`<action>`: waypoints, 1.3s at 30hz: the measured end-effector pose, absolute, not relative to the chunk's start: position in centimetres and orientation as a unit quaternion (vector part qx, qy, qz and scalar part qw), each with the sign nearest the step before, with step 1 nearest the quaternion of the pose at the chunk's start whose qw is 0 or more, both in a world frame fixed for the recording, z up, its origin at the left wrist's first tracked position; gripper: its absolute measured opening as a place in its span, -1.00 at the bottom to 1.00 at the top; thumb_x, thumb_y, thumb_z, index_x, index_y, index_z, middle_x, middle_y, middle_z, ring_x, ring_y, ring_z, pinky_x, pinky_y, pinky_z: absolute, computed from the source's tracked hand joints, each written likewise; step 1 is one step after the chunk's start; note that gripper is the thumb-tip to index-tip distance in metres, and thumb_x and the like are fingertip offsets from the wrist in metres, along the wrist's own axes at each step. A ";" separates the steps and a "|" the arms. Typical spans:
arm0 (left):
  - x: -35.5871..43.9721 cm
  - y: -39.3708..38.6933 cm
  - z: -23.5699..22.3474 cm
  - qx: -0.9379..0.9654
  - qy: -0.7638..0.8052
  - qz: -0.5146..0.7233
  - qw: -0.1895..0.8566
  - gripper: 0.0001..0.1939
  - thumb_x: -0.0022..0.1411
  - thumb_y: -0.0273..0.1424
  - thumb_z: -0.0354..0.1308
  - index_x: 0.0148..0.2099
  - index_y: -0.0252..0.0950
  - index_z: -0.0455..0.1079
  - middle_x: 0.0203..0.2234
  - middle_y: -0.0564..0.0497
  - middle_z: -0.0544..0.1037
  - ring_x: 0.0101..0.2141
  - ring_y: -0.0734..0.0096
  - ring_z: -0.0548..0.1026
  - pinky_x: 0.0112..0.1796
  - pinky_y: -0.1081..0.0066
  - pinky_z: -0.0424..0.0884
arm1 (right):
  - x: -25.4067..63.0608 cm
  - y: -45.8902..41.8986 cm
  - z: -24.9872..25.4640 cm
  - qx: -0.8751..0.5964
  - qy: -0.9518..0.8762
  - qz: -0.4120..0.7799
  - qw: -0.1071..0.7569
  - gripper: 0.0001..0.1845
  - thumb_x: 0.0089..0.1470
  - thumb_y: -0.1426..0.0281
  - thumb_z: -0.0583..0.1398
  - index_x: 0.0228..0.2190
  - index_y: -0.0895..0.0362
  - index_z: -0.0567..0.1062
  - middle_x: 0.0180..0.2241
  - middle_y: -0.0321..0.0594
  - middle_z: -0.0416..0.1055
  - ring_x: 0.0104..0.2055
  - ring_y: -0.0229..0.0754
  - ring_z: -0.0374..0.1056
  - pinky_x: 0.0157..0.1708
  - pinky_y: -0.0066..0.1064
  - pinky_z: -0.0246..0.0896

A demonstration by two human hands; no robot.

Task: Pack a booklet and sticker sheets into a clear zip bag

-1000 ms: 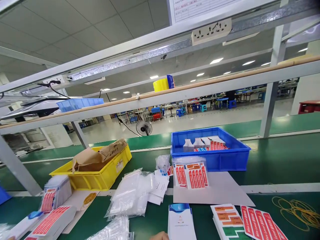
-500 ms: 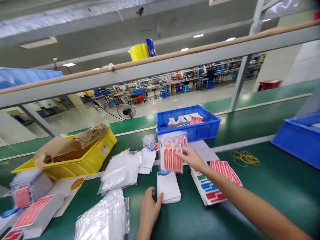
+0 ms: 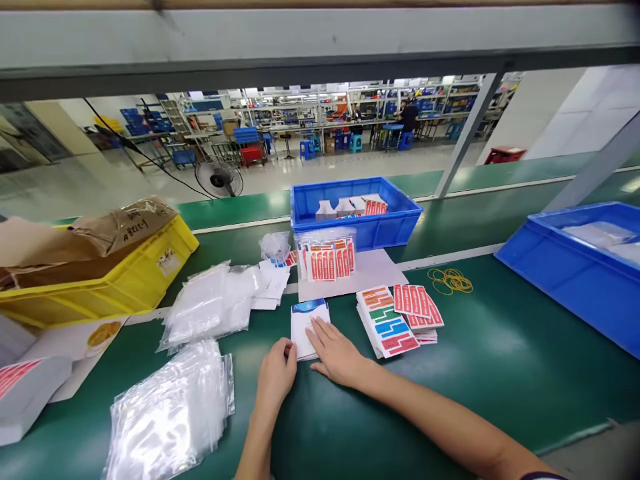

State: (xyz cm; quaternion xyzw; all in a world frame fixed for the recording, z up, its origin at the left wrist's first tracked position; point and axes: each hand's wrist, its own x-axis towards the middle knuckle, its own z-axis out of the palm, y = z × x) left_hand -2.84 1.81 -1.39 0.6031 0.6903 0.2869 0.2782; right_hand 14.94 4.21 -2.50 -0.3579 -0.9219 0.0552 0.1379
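On the green workbench (image 3: 480, 393), a stack of white booklets (image 3: 302, 321) lies under the right hand (image 3: 334, 350), spread flat and clasping nothing; the left hand (image 3: 277, 370) curls at its left edge, its pinch unclear. Bagged sticker cards (image 3: 321, 263) stand by the blue bin (image 3: 385, 235); loose sticker cards (image 3: 387, 323) of 2 kinds and clear plastic bags (image 3: 165, 413) suggest work left.

We see smooth paper booklets (image 3: 303, 319). Left of booklets: glossy, crinkled clear-plastic bags (image 3: 165, 413). Right of booklets: smooth paper cards (image 3: 386, 320). Beyond booklets: hard-plastic blue bin (image 3: 373, 235). Under booklets: smooth green worktop (image 3: 480, 373), faintly glossy.
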 end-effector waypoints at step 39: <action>0.0 0.4 2.6 0.124 0.470 0.473 0.735 -0.33 0.17 -0.55 0.16 0.30 -0.41 0.05 -0.12 -0.31 0.52 -0.06 -0.12 0.43 -0.04 -0.02 0.41 | 27.5 10.5 6.8 -0.476 -0.877 -0.002 0.059 -0.84 0.10 0.58 0.10 -0.23 0.31 0.40 -0.18 0.07 0.33 -0.10 0.00 0.22 -0.14 -0.24 0.11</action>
